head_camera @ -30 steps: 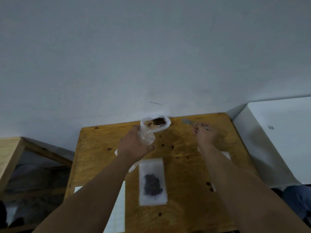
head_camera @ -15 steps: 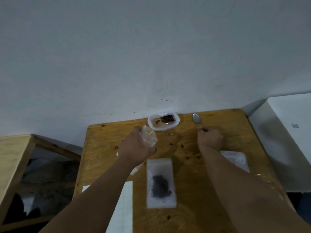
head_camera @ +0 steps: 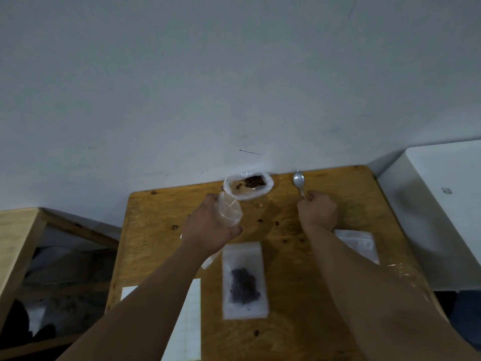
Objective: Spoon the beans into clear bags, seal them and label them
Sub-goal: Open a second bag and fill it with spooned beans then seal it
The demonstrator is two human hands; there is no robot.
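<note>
I judge this the start of filling a second bag. One filled bag already lies flat on the table, near me and between my forearms, with a dark heap of beans inside. I can't tell whether it is sealed, and I see no label on it.

My left hand is clenched round an empty clear bag, holding it upright with its mouth open towards the far side. My right hand is closed on the handle of the spoon. Its bowl points away from me and looks empty.

The loose beans sit in the open supply bag, just beyond my left hand and to the left of the spoon.

The next move, as I see it, is to swing the spoon left into the supply bag, load it, then bring it back level to the mouth of the bag I hold. That mouth is narrow and floppy, so my left hand must keep it spread and close to the supply.

The supply bag lies right at the far edge of the table, against the wall, so there is no room to scoop from behind. Bare wood lies between my hands for the crossing. A stack of spare bags lies just right of my right forearm, and the label sheet reaches the near left edge.
</note>
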